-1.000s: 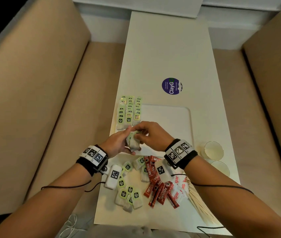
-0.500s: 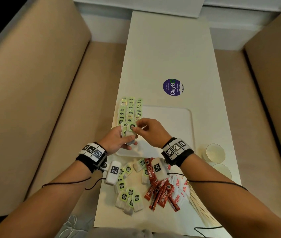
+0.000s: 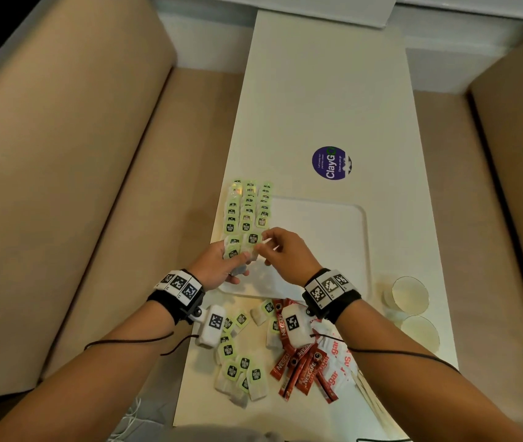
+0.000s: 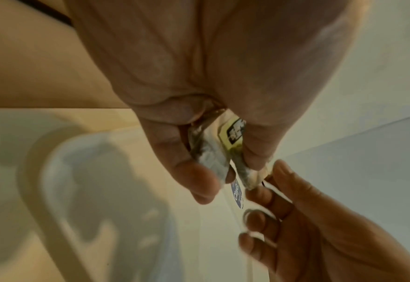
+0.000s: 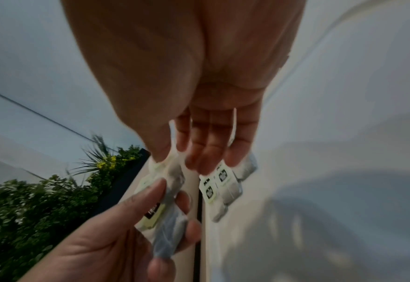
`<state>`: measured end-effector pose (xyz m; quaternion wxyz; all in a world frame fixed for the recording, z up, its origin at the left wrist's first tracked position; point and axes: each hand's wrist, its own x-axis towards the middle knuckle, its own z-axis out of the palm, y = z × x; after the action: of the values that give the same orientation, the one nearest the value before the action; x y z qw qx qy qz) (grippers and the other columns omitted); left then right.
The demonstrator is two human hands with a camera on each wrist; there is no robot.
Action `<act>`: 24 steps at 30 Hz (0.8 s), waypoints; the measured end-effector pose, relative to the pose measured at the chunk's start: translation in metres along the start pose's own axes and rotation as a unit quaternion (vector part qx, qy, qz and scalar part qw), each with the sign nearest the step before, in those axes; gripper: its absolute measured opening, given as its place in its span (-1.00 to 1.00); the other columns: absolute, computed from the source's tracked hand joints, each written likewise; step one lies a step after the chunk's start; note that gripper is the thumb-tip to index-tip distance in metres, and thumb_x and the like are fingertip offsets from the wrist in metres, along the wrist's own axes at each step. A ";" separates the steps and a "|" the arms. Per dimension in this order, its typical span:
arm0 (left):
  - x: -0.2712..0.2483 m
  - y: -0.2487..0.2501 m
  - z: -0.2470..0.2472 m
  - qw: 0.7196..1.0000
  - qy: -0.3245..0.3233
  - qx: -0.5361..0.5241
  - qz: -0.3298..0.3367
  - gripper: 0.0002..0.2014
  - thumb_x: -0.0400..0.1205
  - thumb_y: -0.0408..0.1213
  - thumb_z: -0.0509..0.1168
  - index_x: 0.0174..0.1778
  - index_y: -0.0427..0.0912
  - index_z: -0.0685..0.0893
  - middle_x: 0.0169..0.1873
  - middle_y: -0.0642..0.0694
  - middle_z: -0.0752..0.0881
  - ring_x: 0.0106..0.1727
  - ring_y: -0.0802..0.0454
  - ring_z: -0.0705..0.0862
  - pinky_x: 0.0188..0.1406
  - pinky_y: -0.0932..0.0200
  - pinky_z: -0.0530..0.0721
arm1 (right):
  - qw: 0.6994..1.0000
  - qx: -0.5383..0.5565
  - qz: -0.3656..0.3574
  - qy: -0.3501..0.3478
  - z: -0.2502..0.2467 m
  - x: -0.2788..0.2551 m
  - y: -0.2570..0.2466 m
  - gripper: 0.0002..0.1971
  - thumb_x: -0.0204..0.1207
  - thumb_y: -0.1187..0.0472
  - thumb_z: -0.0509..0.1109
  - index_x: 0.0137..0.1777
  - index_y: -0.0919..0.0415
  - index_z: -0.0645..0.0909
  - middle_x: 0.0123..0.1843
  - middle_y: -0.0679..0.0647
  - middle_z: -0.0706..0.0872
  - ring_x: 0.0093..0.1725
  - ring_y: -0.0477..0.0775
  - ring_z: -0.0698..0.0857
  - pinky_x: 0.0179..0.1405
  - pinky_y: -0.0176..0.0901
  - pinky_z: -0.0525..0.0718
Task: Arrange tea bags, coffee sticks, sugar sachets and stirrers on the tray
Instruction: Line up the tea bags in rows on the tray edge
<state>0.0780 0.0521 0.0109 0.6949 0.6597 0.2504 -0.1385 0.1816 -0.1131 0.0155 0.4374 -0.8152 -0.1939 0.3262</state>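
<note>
Left hand (image 3: 213, 269) clamps small stack of white paper tea bags with green tags (image 4: 213, 152), thumb over fingers, above near-left corner of white plastic tray (image 3: 343, 224). Right hand (image 3: 285, 250) pinches one bag at stack's far edge, just short of laid rows. Bags judged light, soft, crushable; take by flat faces or tag

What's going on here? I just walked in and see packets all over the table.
A person is laying tea bags in rows along the left side of a white tray. The left hand holds a small bunch of tea bags, and the right hand pinches one from that bunch by the rows of tea bags. Loose tea bags, Nescafe coffee sticks, sugar sachets and wooden stirrers wait on the table nearer the person.
</note>
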 end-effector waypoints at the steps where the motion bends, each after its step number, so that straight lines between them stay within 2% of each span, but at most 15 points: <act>1: 0.001 0.000 0.001 1.000 0.002 -0.002 -0.001 -0.84 0.74 -0.23 0.33 0.21 -0.07 0.70 -0.17 0.03 0.83 -0.12 0.01 0.81 -0.30 0.14 0.73 | 1.000 -0.013 0.010 -0.025 0.002 0.000 0.003 -0.70 0.62 -0.13 0.45 0.10 0.09 0.65 -0.16 0.01 0.82 -0.28 -0.06 0.81 -0.27 -0.19 0.69; 3: 0.004 0.000 0.001 1.000 -0.003 0.005 -0.004 -0.81 0.75 -0.23 0.31 0.25 -0.11 0.71 -0.23 0.07 0.83 -0.11 0.03 0.80 -0.30 0.18 0.72 | 0.998 -0.032 0.018 -0.059 0.006 0.002 0.008 -0.63 0.61 -0.17 0.44 -0.02 0.18 0.67 -0.21 0.04 0.82 -0.31 -0.06 0.81 -0.22 -0.09 0.76; 5: 0.011 -0.001 0.001 1.000 -0.005 0.003 -0.007 -0.79 0.75 -0.21 0.32 0.26 -0.13 0.71 -0.28 0.10 0.81 -0.11 0.04 0.80 -0.30 0.20 0.71 | 0.998 -0.032 0.014 -0.058 0.005 0.007 0.013 -0.63 0.64 -0.11 0.44 -0.12 0.24 0.66 -0.23 0.11 0.81 -0.33 -0.07 0.80 -0.17 0.00 0.77; 8: 0.018 -0.001 0.000 1.000 0.011 -0.021 -0.021 -0.82 0.72 -0.27 0.36 0.23 -0.08 0.71 -0.09 -0.05 0.81 -0.10 -0.02 0.81 -0.26 0.18 0.74 | 0.999 -0.032 0.018 -0.024 0.001 0.018 0.018 -0.61 0.66 -0.03 0.43 -0.14 0.34 0.65 -0.26 0.25 0.78 -0.39 -0.08 0.76 -0.23 -0.01 0.73; 10: 0.028 -0.007 -0.004 0.998 0.030 -0.036 -0.042 -0.81 0.70 -0.38 0.35 0.16 -0.01 0.70 -0.01 -0.16 0.78 -0.06 -0.08 0.79 -0.24 0.18 0.75 | 0.998 -0.031 0.053 0.018 -0.002 0.032 0.028 -0.58 0.67 0.00 0.43 -0.15 0.43 0.65 -0.27 0.33 0.76 -0.43 -0.02 0.69 -0.30 -0.10 0.64; 12: 0.031 -0.012 -0.006 0.997 0.046 -0.036 -0.059 -0.73 0.69 -0.50 0.28 0.08 0.00 0.69 0.03 -0.18 0.73 -0.07 -0.08 0.76 -0.25 0.20 0.75 | 0.994 -0.036 0.090 0.048 -0.005 0.041 0.037 -0.55 0.66 0.03 0.43 -0.20 0.49 0.64 -0.34 0.36 0.68 -0.42 0.07 0.57 -0.33 -0.11 0.56; 14: 0.035 -0.016 -0.010 0.995 0.061 -0.030 -0.072 -0.73 0.68 -0.57 0.21 0.03 -0.10 0.68 0.03 -0.19 0.69 -0.11 -0.07 0.74 -0.26 0.20 0.75 | 0.990 -0.058 0.120 0.049 -0.004 0.048 0.043 -0.56 0.64 0.07 0.44 -0.33 0.43 0.60 -0.42 0.23 0.53 -0.41 0.08 0.46 -0.36 -0.15 0.48; 16: 0.039 -0.018 -0.012 0.995 0.062 -0.016 -0.076 -0.73 0.67 -0.60 0.17 -0.01 -0.15 0.67 -0.01 -0.19 0.65 -0.12 -0.07 0.73 -0.23 0.19 0.77 | 0.987 -0.086 0.132 0.041 -0.001 0.052 0.046 -0.59 0.61 0.12 0.45 -0.46 0.21 0.50 -0.48 0.12 0.41 -0.44 0.07 0.37 -0.39 -0.18 0.39; 18: 0.042 -0.020 -0.011 0.995 0.062 -0.006 -0.081 -0.73 0.67 -0.60 0.16 -0.01 -0.18 0.67 -0.04 -0.21 0.64 -0.10 -0.08 0.74 -0.21 0.21 0.78 | 0.985 -0.098 0.137 0.036 0.005 0.053 0.046 -0.56 0.56 0.14 0.45 -0.52 0.12 0.39 -0.53 0.05 0.34 -0.46 0.06 0.33 -0.44 -0.19 0.34; 20: 0.046 -0.021 -0.010 0.994 0.065 -0.006 -0.085 -0.75 0.68 -0.58 0.16 0.01 -0.19 0.66 -0.05 -0.24 0.66 -0.08 -0.09 0.75 -0.20 0.21 0.79 | 0.983 -0.108 0.142 0.034 0.011 0.055 0.046 -0.58 0.55 0.11 0.45 -0.53 0.11 0.45 -0.54 0.01 0.41 -0.48 0.05 0.38 -0.47 -0.20 0.36; 22: 0.048 -0.021 -0.008 0.994 0.065 -0.007 -0.084 -0.75 0.68 -0.57 0.17 0.01 -0.17 0.66 -0.03 -0.24 0.67 -0.07 -0.10 0.76 -0.19 0.21 0.79 | 0.981 -0.114 0.151 0.034 0.016 0.058 0.044 -0.67 0.55 0.07 0.46 -0.43 0.14 0.61 -0.48 0.01 0.56 -0.45 0.04 0.50 -0.44 -0.21 0.46; 24: 0.050 -0.019 -0.006 0.995 0.059 -0.006 -0.079 -0.74 0.68 -0.57 0.17 0.01 -0.13 0.67 0.01 -0.21 0.67 -0.05 -0.10 0.77 -0.18 0.20 0.79 | 0.981 -0.120 0.152 0.035 0.019 0.061 0.041 -0.73 0.56 0.04 0.46 -0.33 0.14 0.68 -0.39 0.02 0.67 -0.38 0.05 0.62 -0.37 -0.19 0.54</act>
<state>0.1089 0.0631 -0.0317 0.6700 0.6403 0.3434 -0.1524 0.2128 -0.0878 -0.0490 0.2886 -0.8928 -0.0901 0.3340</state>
